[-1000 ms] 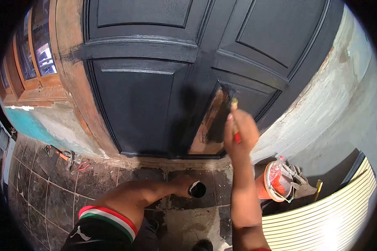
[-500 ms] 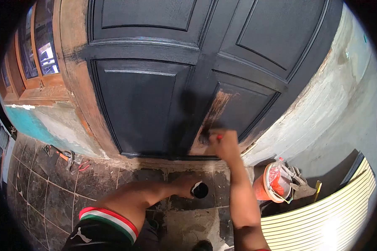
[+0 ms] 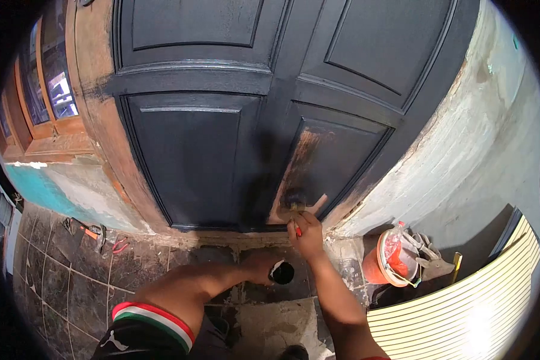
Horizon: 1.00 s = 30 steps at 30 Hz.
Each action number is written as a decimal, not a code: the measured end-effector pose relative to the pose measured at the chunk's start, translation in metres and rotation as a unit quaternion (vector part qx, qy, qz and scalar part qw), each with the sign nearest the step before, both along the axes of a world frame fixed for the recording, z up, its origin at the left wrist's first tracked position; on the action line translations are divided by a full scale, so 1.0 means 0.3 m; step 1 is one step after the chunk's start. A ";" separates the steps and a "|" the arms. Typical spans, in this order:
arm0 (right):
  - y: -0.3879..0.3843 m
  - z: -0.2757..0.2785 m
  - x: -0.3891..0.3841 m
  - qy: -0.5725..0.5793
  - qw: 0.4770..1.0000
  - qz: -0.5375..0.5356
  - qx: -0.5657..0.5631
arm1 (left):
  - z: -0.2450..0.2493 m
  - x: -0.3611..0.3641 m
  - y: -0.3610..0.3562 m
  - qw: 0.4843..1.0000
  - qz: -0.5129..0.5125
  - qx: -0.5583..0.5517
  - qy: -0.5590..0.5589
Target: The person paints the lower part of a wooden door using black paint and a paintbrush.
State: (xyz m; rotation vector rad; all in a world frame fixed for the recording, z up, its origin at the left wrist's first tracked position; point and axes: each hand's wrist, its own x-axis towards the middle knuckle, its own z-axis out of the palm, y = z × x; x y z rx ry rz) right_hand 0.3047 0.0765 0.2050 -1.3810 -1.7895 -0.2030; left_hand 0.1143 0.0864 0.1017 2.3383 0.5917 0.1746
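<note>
My right hand (image 3: 309,235) is closed round the red handle of a paintbrush (image 3: 296,207). Its dark bristles meet the lower right panel of a door (image 3: 195,162) coated mostly in black paint. On that panel a strip of brown wood (image 3: 305,150) shows along the left side, with another bare patch near the bottom. My left hand (image 3: 261,269) is wrapped round a small cup (image 3: 282,273) with black inside, held low in front of the door; some of its fingers are hidden.
An orange bucket (image 3: 373,264) with a red plastic bag stands by the right wall, beside a yellow ribbed sheet (image 3: 456,306). Red-handled pliers (image 3: 120,246) and other tools lie on the tiled floor at left. A wooden-framed window (image 3: 54,96) is at upper left.
My right hand has dropped lower, and the brush points more upward, slightly further right on the panel. The bare patch near the bottom shows now. My left hand keeps the cup in nearly the same place.
</note>
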 end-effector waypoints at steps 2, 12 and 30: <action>0.019 0.032 0.003 -0.041 0.989 -0.001 -0.142 | 0.035 -0.004 -0.019 1.000 0.004 -0.027 0.001; 0.054 0.597 -0.032 0.039 0.970 0.023 0.238 | -0.113 0.010 -0.008 0.997 -0.036 0.030 0.054; 0.099 0.541 -0.089 0.044 0.929 -0.178 0.321 | -0.100 0.041 -0.004 0.999 -0.003 0.043 0.026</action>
